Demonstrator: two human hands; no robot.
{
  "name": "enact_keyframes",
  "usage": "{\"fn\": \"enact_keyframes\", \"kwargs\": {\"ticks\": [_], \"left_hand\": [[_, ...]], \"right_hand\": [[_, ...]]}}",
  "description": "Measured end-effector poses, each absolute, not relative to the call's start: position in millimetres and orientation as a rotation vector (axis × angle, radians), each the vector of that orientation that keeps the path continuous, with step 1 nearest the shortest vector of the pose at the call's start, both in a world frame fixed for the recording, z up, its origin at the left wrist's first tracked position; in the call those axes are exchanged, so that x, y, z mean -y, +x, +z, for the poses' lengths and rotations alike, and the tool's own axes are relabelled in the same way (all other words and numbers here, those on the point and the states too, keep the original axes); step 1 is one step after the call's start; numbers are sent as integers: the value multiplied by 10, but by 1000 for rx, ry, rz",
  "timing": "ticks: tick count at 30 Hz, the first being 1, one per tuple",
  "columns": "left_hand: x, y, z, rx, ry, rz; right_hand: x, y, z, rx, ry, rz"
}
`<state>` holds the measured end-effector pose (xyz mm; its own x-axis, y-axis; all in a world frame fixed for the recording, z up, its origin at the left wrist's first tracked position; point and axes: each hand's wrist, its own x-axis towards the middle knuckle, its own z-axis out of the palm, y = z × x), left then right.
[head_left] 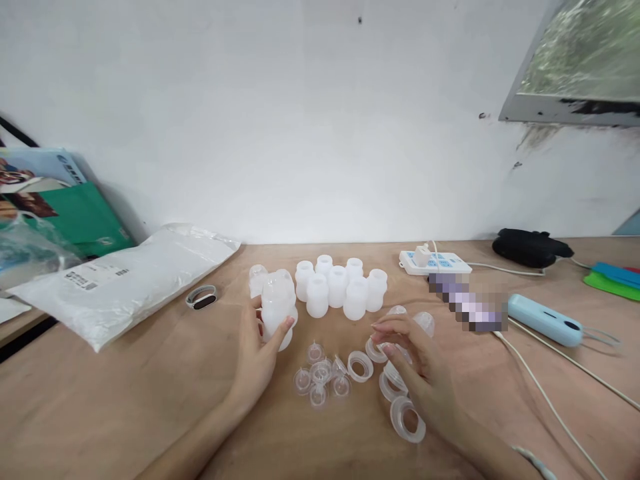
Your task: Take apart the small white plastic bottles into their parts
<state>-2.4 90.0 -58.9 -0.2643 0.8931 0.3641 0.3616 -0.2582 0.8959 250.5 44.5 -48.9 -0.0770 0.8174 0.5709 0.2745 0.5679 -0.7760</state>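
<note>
The left hand (257, 353) is positioned toward the left edge of the worktop (165, 400), left of the bottle group. Its fingers are closed around a white bottle (276, 310), with the thumb on the near side. The bottle is approximately upright; whether its base contacts the worktop cannot be determined. A clear dome (257, 277) is visible just beside it, on the left.

Seven uncapped bottles (337, 287) stand upright in a close cluster, right of the held bottle and toward the rear edge of the worktop.

The right hand (420, 363) is located right of the cluster and nearer the front edge. Its fingers are bent and parted, with a gap between thumb and forefinger; no part is seen gripped. Below and around it lie clear rings (360, 367), partly hidden by the hand. A clear cover (425, 323) is located just beyond it.

Small clear nipples (302, 381) lie grouped on the worktop between the two hands, tips mostly upward.

Along the rear edge, a white mailer bag (145, 280) occupies the left corner area, with a wristband (201, 297) near it. A power strip (459, 265) lies at the rear edge, right of the cluster. A light-blue device (543, 319) lies toward the right edge.
</note>
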Motion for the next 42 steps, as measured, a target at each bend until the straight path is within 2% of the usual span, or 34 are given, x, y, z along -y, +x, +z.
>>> {"fn": "enact_keyframes", "kwargs": {"ticks": [7,15,29,34,38,42], "left_hand": [[-1020,-81,-732,-1638,1693,1508],[-1078,-100,-713,-1737,1601,1510],[-922,-31,-662,-1538,1896,1739],[-832,22,-608,-1196,2252,1394],[-877,47,-646,-1061,2163,1049],[-945,23,-696,-1058,2067,895]], "right_hand": [[-447,2492,-450,1652,-904,534],[-454,2483,-439,1684,-893,459],[-520,2457,-494,1978,-992,270],[-547,2482,-540,2151,-1032,167],[-539,2498,-522,2231,-1030,160],[-521,2494,-518,2362,-1090,141]]}}
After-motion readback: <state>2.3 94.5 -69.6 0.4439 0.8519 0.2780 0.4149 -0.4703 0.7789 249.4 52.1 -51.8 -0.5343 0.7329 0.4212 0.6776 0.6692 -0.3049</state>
